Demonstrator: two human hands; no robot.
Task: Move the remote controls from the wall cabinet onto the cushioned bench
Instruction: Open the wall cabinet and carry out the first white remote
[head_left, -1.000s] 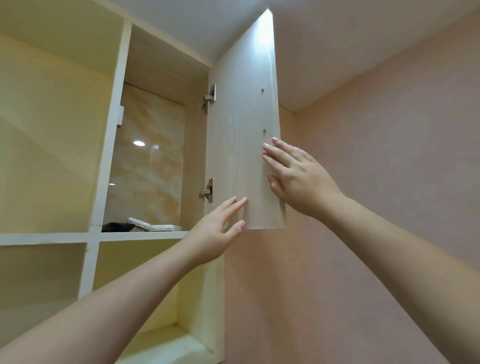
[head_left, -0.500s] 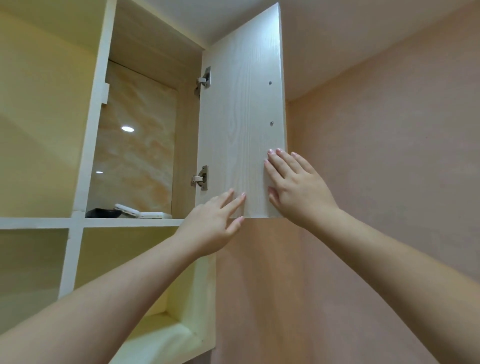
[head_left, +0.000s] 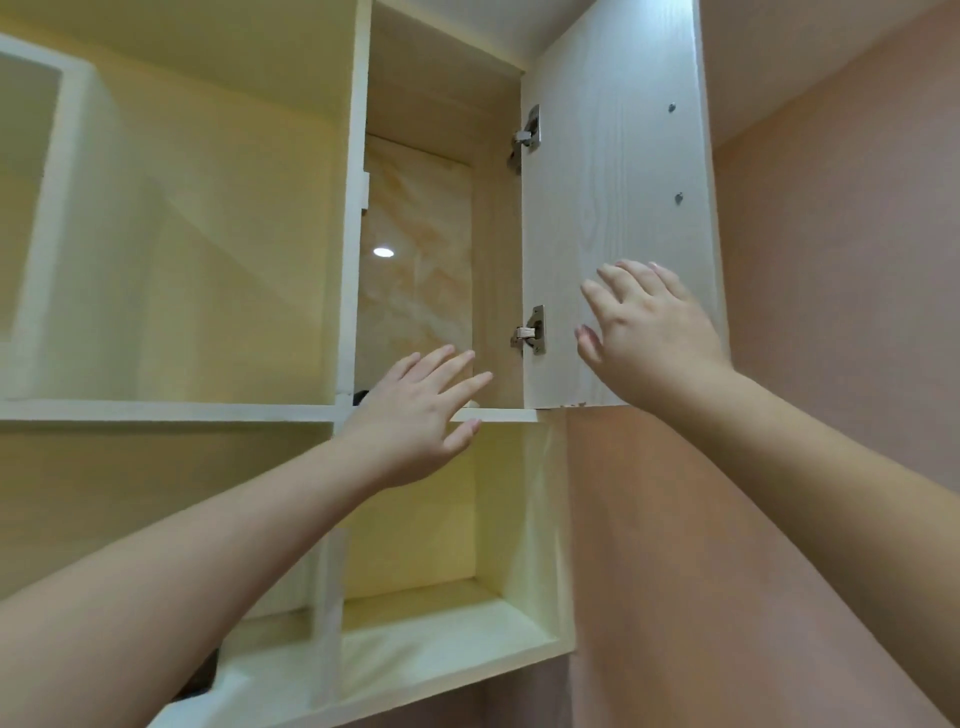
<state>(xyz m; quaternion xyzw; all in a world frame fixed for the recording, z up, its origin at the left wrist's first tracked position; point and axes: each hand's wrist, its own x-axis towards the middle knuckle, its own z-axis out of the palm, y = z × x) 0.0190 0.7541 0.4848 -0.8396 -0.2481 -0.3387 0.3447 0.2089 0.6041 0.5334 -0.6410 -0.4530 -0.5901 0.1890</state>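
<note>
The wall cabinet's door (head_left: 613, 208) stands swung wide open to the right. My right hand (head_left: 649, 332) is spread flat in front of the door's inner face, fingers straight. My left hand (head_left: 415, 410) reaches with straight fingers at the front edge of the open compartment's shelf (head_left: 498, 414). It covers the remote controls; only a dark sliver of one (head_left: 361, 397) shows beside my wrist. Neither hand holds anything.
The open compartment has a glossy marbled back panel (head_left: 415, 270). Pale yellow open cubbies lie to the left (head_left: 208, 234) and below (head_left: 415, 545). A pink wall (head_left: 831, 312) runs along the right. Two metal hinges (head_left: 532, 330) sit on the door.
The door has swung further open. My left hand moved left from the door's lower edge to the compartment's shelf, hiding the remotes. My right hand slid in across the door's inner face.
</note>
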